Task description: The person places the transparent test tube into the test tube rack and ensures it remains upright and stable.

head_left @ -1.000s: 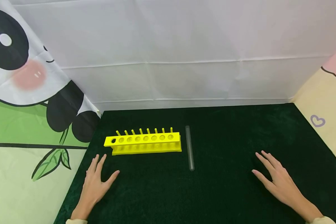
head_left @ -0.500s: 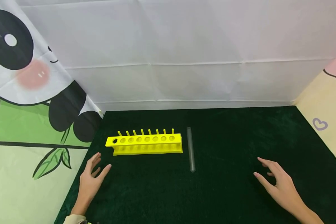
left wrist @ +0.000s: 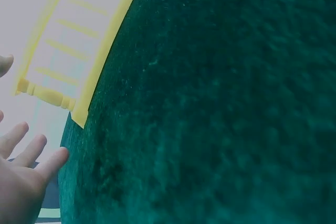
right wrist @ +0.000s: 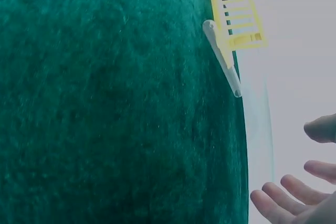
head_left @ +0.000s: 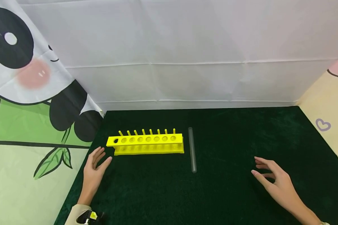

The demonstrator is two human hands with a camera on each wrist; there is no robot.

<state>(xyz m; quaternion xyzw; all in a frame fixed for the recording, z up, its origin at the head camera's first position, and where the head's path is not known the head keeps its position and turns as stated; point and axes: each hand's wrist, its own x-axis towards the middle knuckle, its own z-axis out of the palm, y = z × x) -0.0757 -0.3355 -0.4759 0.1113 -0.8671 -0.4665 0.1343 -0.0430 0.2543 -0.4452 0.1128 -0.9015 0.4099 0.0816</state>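
A yellow test tube rack (head_left: 149, 149) stands left of centre on the dark green cloth, with a row of round holes along its top and a row of pegs behind. Just to its right lies a clear glass test tube (head_left: 192, 150), pointing toward the person. My left hand (head_left: 93, 173) is beside the rack's left end, fingers relaxed and holding nothing; the left wrist view shows its fingers spread near the rack's end post (left wrist: 50, 96). Farther right, my right hand (head_left: 277, 181) hovers over the cloth with loosely bent fingers and nothing in them, apart from the tube.
The green cloth (head_left: 163, 193) covers the tabletop. A white curtain (head_left: 186, 81) hangs behind it. At the left is a panda-print sheet (head_left: 17, 125), and at the right a cream sheet (head_left: 321, 103) with a heart drawing. A watch-like device (head_left: 87, 216) sits on the left wrist.
Both hands have drawn their fingers from a flat spread into a looser bend. The left hand now sits closer to the rack's left end. Rack and tube lie where they were.
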